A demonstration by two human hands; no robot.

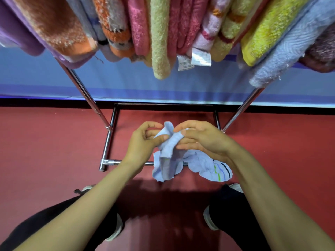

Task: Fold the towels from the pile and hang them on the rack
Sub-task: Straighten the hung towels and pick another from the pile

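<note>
The rack (85, 95) fills the top of the view. Its rail is packed with hung towels (160, 42), folded over side by side and touching. From the left they run purple, orange, patterned orange and grey, pink, pale green, deeper pink, pink and white, yellow, and pale blue, with a dark mauve one at the far right. Two white labels (201, 58) dangle from the pink ones near the middle. The rack's chrome legs slant down to a rectangular base frame (112, 162) on the red floor (45, 142), and a blue wall runs behind it.

Both bare forearms reach forward from the bottom corners and meet over the base frame, with the wrists bent slightly inward.

The left hand (145, 142) is turned palm inward. Its thumb and curled fingers pinch the upper left edge of the small towel (170, 147).

The right hand (204, 138) sits just beside it, almost touching. Its fingers are curled over the towel's bunched top and its thumb is tucked against the cloth, so both hands are clamped on the same piece.

The small towel is light blue and crumpled, held in the air below the hung ones and above the floor, not on the rack. One part hangs straight down between the wrists. The other end droops under the right wrist and shows thin green, blue and dark stripes (218, 170).

Below the arms are dark trouser legs and two shoes (116, 229) planted on the floor, one on each side.
</note>
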